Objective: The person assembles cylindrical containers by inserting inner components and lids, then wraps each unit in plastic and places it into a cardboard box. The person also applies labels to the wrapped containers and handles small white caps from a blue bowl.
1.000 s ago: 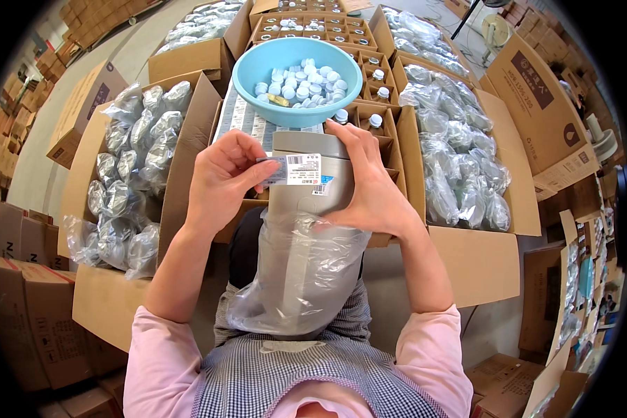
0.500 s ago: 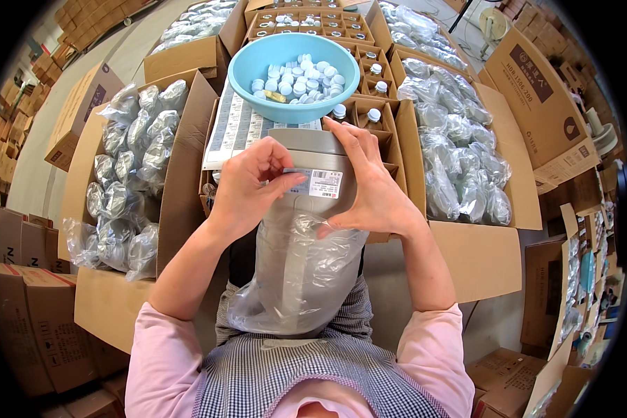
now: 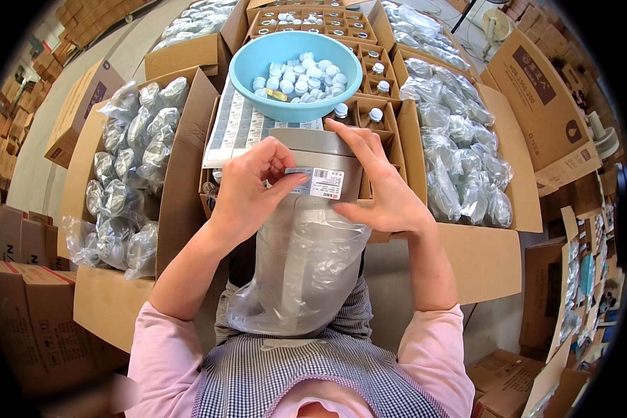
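Observation:
A tall grey container (image 3: 327,143), its lower part inside a clear plastic bag (image 3: 313,272), rests upon my lap. On its upper front is a white and blue label (image 3: 326,182). My left hand (image 3: 251,182) pinches the label's left end between thumb and index finger. At the container's right side, my right hand (image 3: 386,188) grips it, with the index finger up by the rim and the thumb below the label's right end. The rest of its fingers are partly hidden.
Beyond the container, a blue basin (image 3: 237,90) of pale caps stands beside label sheets (image 3: 223,132). Divided cartons (image 3: 397,150) with capped bottles lie behind it. Open cartons of plastic-wrapped items flank me at left (image 3: 177,174) and right (image 3: 526,153).
My right thumb has shifted up from the plastic bag to just under the label. The label's right end now sits flatter and slightly further right. My left hand keeps its pinch.

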### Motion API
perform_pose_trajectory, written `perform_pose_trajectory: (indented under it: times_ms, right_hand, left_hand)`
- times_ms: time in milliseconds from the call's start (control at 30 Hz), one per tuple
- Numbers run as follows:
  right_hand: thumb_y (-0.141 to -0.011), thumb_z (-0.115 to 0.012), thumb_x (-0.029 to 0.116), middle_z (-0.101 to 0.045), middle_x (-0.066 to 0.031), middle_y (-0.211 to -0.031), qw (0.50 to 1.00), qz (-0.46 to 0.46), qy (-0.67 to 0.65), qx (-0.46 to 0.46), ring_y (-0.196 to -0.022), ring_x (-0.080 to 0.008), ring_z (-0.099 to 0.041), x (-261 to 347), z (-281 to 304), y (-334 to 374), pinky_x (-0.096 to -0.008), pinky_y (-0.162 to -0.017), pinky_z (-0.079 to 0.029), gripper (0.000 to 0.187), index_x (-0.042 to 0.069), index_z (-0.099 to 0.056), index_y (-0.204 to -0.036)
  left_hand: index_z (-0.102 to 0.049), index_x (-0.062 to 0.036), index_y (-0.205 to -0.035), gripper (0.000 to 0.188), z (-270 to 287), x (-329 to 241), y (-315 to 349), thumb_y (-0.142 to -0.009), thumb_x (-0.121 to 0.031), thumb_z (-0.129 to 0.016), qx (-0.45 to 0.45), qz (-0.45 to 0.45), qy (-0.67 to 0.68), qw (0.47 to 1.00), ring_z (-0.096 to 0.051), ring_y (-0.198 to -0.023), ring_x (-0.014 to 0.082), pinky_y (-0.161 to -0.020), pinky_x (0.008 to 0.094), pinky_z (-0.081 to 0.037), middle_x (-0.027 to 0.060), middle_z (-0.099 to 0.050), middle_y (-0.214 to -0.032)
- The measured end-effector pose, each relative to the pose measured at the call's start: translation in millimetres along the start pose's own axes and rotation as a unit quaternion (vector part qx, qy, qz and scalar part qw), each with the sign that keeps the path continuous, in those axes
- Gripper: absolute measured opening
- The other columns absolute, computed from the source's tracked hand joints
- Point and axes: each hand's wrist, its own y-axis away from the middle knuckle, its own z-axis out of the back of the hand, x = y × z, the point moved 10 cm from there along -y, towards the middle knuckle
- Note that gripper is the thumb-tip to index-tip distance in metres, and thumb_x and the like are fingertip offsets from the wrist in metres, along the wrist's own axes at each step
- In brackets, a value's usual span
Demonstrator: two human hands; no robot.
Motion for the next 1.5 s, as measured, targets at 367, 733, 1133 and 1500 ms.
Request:
perform_pose_trajectory:
  times_ms: [367, 733, 1133, 1500]
  right_hand:
    - [-0.075, -0.076, 0.021, -0.049, -0.0156, -0.13, 0.998, -0.031, 0.025, -0.055, -0.123, -0.0325, -0.046, 0, 2, -3, -0.0428, -0.106, -0.037, 0.078, 0.008, -0.042, -0.144]
    - [-0.08, -0.071, 0.01, -0.052, -0.0162, -0.121, 0.998, -0.021, 0.007, -0.058, -0.116, -0.0336, -0.047, -1, 1, -7, -0.0424, -0.102, -0.039, 0.067, 0.008, -0.044, -0.142]
    - [-0.078, -0.072, 0.006, -0.055, -0.014, -0.121, 0.998, -0.02, -0.02, -0.055, -0.116, -0.0316, -0.049, 2, 0, -11, -0.041, -0.101, -0.041, 0.065, 0.01, -0.05, -0.139]
    - [-0.068, -0.085, 0.014, -0.058, -0.0114, -0.123, 0.997, -0.022, -0.017, -0.069, -0.117, -0.0286, -0.052, 9, -1, -8, -0.0396, -0.101, -0.042, 0.072, 0.008, -0.053, -0.132]
  left_hand:
    - [-0.055, -0.0014, -0.083, 0.023, 2, 1, 1, -0.078, 0.0, -0.078, -0.018, 0.018, 0.005, 1.0, -0.053, -0.06, 0.0059, -0.056, 0.023, -0.046, 0.001, -0.057, -0.067]
    - [-0.055, -0.0029, -0.085, 0.021, 1, 2, 4, -0.082, 0.004, -0.074, -0.017, 0.035, 0.011, 0.999, -0.05, -0.065, 0.0006, -0.055, 0.0175, -0.04, -0.0037, -0.056, -0.074]
    - [-0.053, -0.0017, -0.084, 0.03, 13, 1, -4, -0.076, -0.005, -0.081, 0.016, 0.058, -0.08, 0.995, -0.052, -0.06, 0.0028, -0.051, 0.02, -0.041, -0.0001, -0.056, -0.065]
    - [-0.051, -0.0094, -0.129, 0.067, 16, 58, -13, -0.075, -0.026, -0.086, 0.091, 0.005, 0.159, 0.983, -0.052, -0.114, 0.0214, -0.088, 0.0352, -0.049, 0.0093, -0.048, -0.13]
